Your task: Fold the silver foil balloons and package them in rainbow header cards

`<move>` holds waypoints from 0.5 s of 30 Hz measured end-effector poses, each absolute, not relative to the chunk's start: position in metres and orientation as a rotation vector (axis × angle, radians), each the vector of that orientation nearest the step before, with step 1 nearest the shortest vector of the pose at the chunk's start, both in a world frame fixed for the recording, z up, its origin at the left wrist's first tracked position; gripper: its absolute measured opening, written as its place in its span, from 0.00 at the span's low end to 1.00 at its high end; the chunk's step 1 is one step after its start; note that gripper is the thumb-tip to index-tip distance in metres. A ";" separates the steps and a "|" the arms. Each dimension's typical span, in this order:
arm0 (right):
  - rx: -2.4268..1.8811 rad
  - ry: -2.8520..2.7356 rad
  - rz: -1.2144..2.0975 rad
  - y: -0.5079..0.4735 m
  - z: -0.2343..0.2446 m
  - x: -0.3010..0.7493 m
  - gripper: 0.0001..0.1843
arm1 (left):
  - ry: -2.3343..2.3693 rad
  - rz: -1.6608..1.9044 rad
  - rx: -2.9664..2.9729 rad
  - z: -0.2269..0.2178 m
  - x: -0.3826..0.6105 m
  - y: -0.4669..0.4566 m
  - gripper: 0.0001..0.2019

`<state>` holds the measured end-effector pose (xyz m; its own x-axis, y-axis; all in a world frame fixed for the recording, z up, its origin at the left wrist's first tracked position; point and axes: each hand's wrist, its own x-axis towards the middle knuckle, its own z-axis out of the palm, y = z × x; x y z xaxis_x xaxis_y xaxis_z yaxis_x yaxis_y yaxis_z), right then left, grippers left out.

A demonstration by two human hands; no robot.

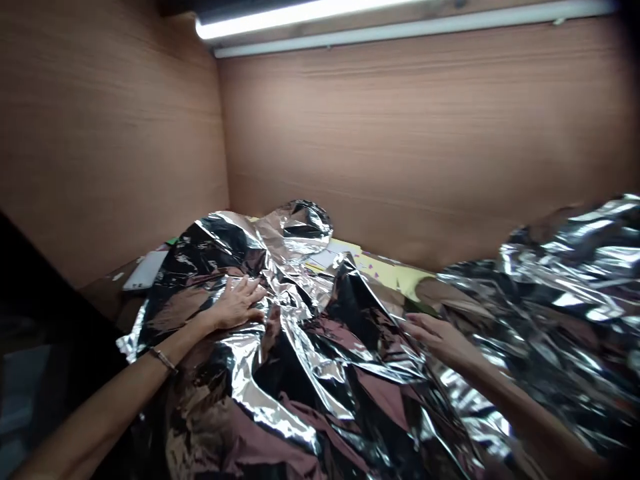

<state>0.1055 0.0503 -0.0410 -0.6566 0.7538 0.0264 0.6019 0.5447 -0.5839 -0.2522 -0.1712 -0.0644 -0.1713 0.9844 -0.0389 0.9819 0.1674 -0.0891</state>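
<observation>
A large crinkled sheet of shiny silver foil [320, 373] lies heaped over the desk and spreads far to the right. My left hand [239, 303] rests flat on its left part with the fingers stretched out and spread. My right hand [436, 337] lies on the foil further right, fingers extended toward the left along a fold. Neither hand grips the sheet. A thin bracelet circles my left wrist.
Wooden walls close the desk in at the left and back, with a lit tube lamp [300, 17] overhead. A white flat object [145, 270] lies at the left. Yellow and white papers [380, 270] show behind the foil. A dark edge stands at the lower left.
</observation>
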 end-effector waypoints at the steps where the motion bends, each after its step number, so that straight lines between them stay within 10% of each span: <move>1: -1.191 -2.471 0.965 0.052 -0.044 0.103 0.24 | -2.363 0.149 -1.991 -0.067 -0.254 -0.169 0.28; 15: -1.200 -2.026 1.586 0.067 -0.046 0.082 0.23 | -2.307 0.176 -1.963 -0.074 -0.257 -0.165 0.31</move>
<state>0.0821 0.0670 -0.0457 -0.6054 0.7562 -0.2484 0.4228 0.0411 -0.9053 -0.2570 -0.1652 -0.0740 -0.1597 0.9872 0.0062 0.9747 0.1586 -0.1573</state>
